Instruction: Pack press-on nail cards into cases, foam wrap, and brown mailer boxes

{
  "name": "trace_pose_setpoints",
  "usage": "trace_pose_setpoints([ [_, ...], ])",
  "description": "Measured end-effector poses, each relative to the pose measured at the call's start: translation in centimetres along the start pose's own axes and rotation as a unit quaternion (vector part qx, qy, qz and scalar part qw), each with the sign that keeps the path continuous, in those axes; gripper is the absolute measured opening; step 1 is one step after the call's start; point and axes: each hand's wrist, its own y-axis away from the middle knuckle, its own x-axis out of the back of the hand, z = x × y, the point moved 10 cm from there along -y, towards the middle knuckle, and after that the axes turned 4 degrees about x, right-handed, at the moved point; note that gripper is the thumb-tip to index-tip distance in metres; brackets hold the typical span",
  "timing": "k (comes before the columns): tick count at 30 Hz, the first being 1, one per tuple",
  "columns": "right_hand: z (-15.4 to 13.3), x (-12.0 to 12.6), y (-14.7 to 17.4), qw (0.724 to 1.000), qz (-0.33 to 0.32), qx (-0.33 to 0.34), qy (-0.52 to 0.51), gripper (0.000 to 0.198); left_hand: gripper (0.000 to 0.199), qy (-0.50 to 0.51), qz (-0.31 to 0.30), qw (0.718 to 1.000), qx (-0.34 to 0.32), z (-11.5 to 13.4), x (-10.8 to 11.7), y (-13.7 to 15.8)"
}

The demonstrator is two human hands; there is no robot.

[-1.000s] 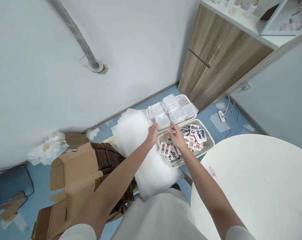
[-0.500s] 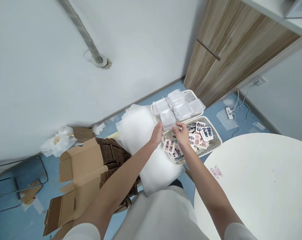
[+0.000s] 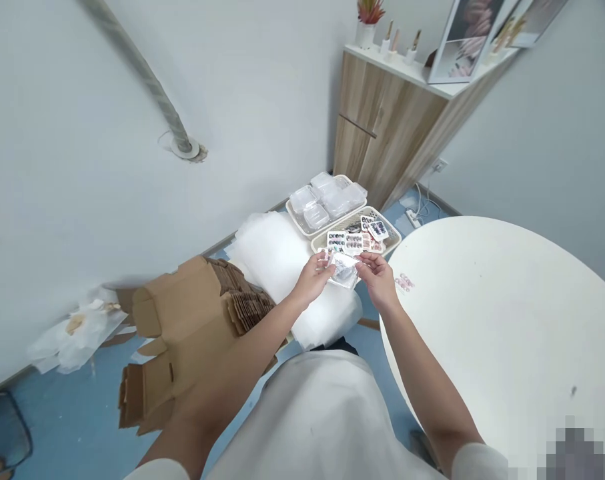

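Between my two hands is a clear plastic bag (image 3: 344, 272), held in front of the near basket. My left hand (image 3: 312, 277) pinches its left edge with thumb and fingers. On the other side, my right hand (image 3: 378, 275) grips the right edge. Just beyond them, a cream basket (image 3: 392, 239) holds cards of press-on nails (image 3: 353, 241) in several colours. Stacks of clear plastic packets (image 3: 316, 216) fill a second basket (image 3: 302, 227) behind it. Whether the held bag has anything inside, I cannot make out.
White foam sheets (image 3: 267, 250) lie under and beside the baskets. Flattened cardboard boxes (image 3: 187, 313) are stacked at left. A round white table (image 3: 497, 320) stands at right, with a pink nail set (image 3: 404, 283) near its edge. Behind is a wooden cabinet (image 3: 397, 107).
Both hands have drawn the clear plastic bag away from the far basket, nearer to my body, over the front of the near basket. My view has swung, showing the cabinet's top.
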Motion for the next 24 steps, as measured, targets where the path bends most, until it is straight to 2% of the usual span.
trace_pose_setpoints([
  [2,-1.0,1.4,3.6,1.0,0.013,0.009,0.011,0.032,0.047,0.014,-0.065,0.998,-0.006,-1.2,-1.7,2.8],
  [5,-1.6,4.0,8.8,0.998,0.06,0.011,0.023,0.032,0.038,0.024,-0.131,0.991,-0.006,-3.3,-4.1,6.3],
  [10,-1.1,8.8,15.7,0.988,0.156,-0.001,-0.001,0.037,0.038,0.031,-0.213,0.976,0.034,-5.9,-8.3,9.9],
  [13,-0.5,11.0,18.7,0.983,0.177,-0.011,-0.038,0.038,0.041,0.038,-0.258,0.963,0.074,-7.4,-11.0,11.3],
  [17,0.3,13.2,22.0,0.98,0.185,-0.03,-0.072,0.048,0.038,0.035,-0.324,0.937,0.127,-9.8,-14.7,13.2],
  [24,1.1,16.3,26.2,0.978,0.171,-0.073,-0.1,0.06,0.031,0.053,-0.437,0.872,0.214,-12.6,-22.3,17.2],
])
